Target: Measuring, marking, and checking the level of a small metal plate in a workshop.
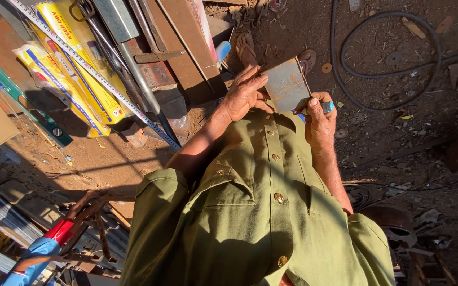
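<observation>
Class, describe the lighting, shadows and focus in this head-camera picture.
Head view: hard low sunlight strikes the metal plate and both hands, left hand, right hand; deep shadow covers the lower shirt and ground at right; focus sharp, edges slightly stretched.

Hard sun rakes the brown dirt floor (pixel 388 137) below me; a black hose (pixel 382 74) loops there, rusty steel bars (pixel 181 47) and yellow packets (pixel 75 63) piled beside

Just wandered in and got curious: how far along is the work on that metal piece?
Already looks done: the small metal plate is a separate piece with straight edges. In hand: the left hand steadies it while the right hand holds a blue marker at its lower edge. Left: I can't see any finished marks; the tape measure lies extended on the ground.
</observation>
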